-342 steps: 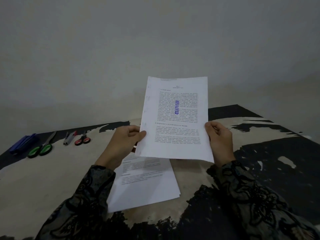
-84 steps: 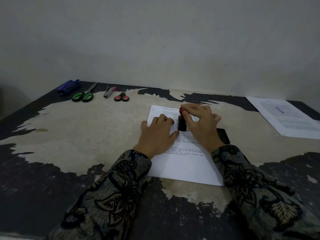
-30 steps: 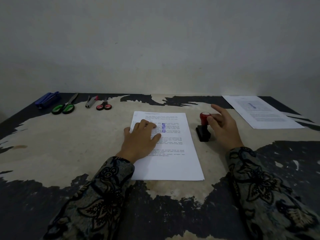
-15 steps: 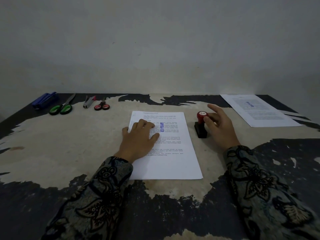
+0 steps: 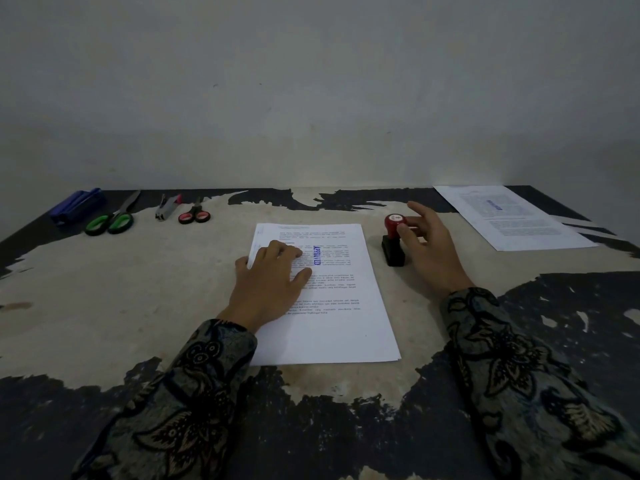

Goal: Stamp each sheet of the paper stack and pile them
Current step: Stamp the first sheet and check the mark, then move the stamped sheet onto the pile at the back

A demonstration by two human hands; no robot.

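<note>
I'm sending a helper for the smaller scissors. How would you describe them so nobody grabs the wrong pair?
Look along the far left edge of the table, by the wall, where a row of tools lies. The small scissors are rightmost, beside the staple remover. Their handles are red; the larger scissors have green ones.

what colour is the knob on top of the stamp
Red, on a black base; the head view shows the stamp standing right of the paper stack.

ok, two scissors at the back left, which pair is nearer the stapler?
The red-handled scissors, the smaller pair, right beside the stapler. The green-handled scissors lie farther left, by the blue object.
</note>
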